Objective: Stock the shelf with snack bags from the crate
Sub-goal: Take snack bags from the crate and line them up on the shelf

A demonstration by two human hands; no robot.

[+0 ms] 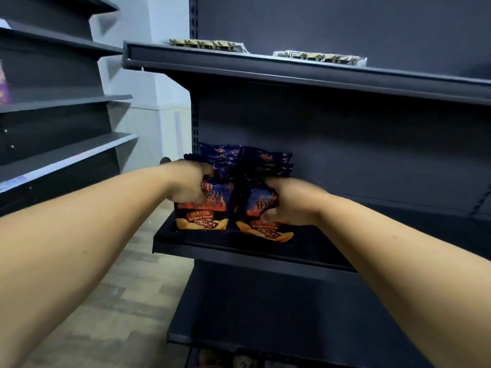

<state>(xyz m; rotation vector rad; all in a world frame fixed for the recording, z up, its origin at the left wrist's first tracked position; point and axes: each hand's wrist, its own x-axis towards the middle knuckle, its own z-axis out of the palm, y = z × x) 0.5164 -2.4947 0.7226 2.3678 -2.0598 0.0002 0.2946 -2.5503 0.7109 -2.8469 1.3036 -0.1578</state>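
Two dark blue and orange barbecue chip bags stand side by side at the left end of the middle dark shelf. My left hand grips the left chip bag near its top. My right hand grips the right chip bag across its front. Behind them more chip bags of the same kind lean against the back panel. The crate is out of sight.
The upper shelf carries two flat foil packs. The middle shelf runs on to the right of the bags. Another dark shelving unit stands at the left, across a strip of tiled floor.
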